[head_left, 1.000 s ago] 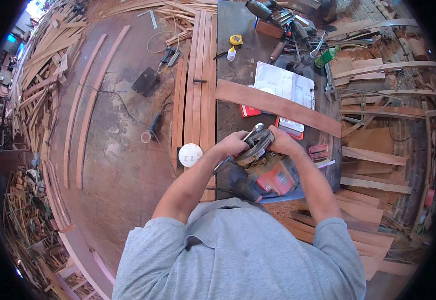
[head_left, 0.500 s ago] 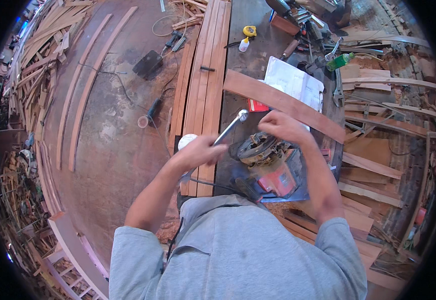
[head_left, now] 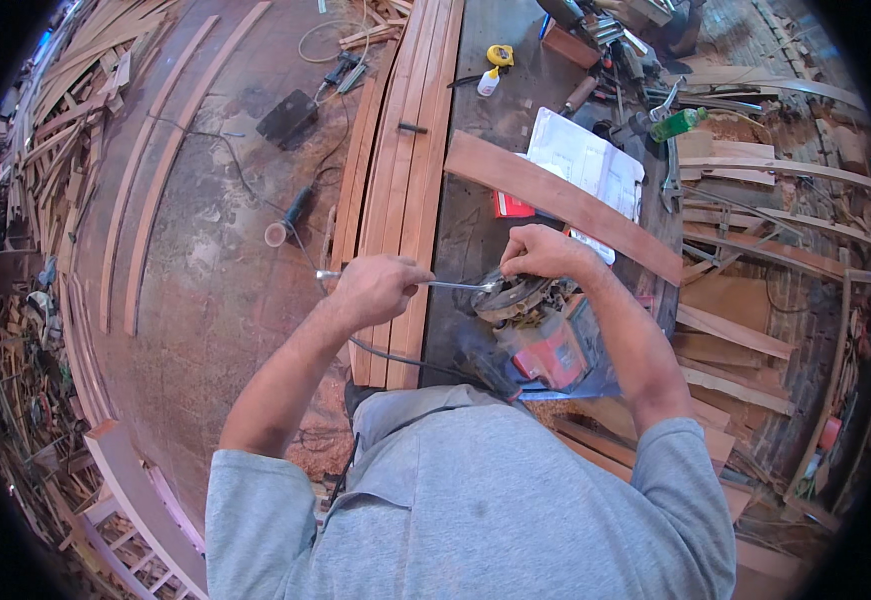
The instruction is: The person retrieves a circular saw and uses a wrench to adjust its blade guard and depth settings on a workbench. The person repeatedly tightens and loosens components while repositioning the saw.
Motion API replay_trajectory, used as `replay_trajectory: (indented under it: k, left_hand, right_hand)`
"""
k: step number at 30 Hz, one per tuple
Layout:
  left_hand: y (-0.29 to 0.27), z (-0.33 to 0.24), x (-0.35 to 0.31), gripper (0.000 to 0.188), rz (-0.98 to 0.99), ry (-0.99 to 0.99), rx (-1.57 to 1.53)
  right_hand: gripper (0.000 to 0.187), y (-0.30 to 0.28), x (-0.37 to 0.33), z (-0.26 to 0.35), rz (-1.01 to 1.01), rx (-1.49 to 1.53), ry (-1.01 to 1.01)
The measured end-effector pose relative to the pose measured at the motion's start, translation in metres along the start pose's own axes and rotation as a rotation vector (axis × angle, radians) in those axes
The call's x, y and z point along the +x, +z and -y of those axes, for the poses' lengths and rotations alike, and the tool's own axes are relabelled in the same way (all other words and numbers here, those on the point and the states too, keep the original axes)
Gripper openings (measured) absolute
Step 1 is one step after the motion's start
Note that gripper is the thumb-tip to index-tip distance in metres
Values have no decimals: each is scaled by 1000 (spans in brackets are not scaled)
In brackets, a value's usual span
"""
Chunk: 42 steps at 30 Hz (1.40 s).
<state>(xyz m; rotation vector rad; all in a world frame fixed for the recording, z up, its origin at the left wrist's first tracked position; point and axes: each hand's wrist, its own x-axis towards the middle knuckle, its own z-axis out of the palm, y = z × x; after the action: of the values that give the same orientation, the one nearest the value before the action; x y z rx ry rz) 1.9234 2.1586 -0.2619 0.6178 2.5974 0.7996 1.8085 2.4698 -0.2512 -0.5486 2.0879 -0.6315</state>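
A power saw [head_left: 541, 325] lies on a workbench [head_left: 486, 200], just in front of the person. The right hand [head_left: 541, 250] rests on the saw's far side; the left hand [head_left: 376, 290], to its left, holds a wrench [head_left: 436, 284] reaching to the saw. Beyond lies a board [head_left: 566, 205] across papers [head_left: 586, 160]. Planks [head_left: 406, 150] run along the bench's left edge.

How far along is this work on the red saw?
Already done: the red circular saw lies on its side on the workbench, blade side up. In hand: the left hand grips a metal wrench that reaches to the blade hub, while the right hand holds the round blade. Left: the blade sits on the saw, not yet off.
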Motion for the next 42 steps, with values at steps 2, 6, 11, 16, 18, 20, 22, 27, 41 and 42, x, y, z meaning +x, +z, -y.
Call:
replay_trajectory:
  k: [2, 6, 11, 16, 18, 20, 22, 27, 41, 42]
  left_hand:
    - [-9, 0, 13, 30, 50, 34, -6]
    - [-13, -5, 31, 36, 129, 95, -20]
    - [3, -28, 9, 41, 101, -85, -114]
    - [14, -46, -17, 43, 76, -312, -193]
    - [11, -44, -22, 46, 86, -351, -290]
    - [2, -35, -25, 51, 148, -136, -236]
    - [-9, -25, -26, 57, 268, -14, -275]
    - [-24, -15, -28, 68, 710, -284, -601]
    - [0, -37, -59, 60, 448, -355, -739]
    - [6, -46, -65, 59, 399, -351, -746]
  right_hand:
    - [28, 1, 0, 1, -1, 29, 20]
    - [27, 2, 0, 0, -13, 63, -4]
    - [23, 6, 1, 0, -18, 94, -23]
    - [21, 19, 4, 8, 4, 110, -43]
    - [21, 21, 2, 11, 0, 115, -78]
    - [21, 22, 2, 14, -4, 64, -29]
    - [22, 24, 3, 19, 21, 25, -33]
    - [30, 33, 2, 18, -107, -14, -78]
    - [55, 197, -154, -142, -1025, 1178, 397]
    - [55, 202, -150, -144, -1012, 1199, 381]
